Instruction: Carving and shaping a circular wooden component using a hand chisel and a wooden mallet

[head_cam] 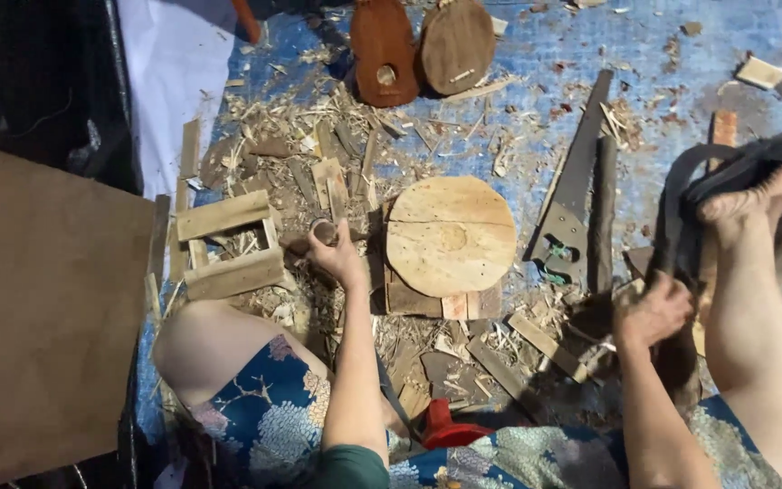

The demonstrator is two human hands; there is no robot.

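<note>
Wooden cup [324, 231] in left hand [338, 258]

Centre: I see a round pale wooden disc [450, 234] lying on short planks.
Right of it: a grey-bladed handsaw [569, 197], beside a dark stick [605, 210].
Top: two brown paddle-shaped wooden pieces [384, 50], side by side.
Left: a large brown board [42, 317].
Ground: blue tarp [581, 50], littered with shavings.
</note>
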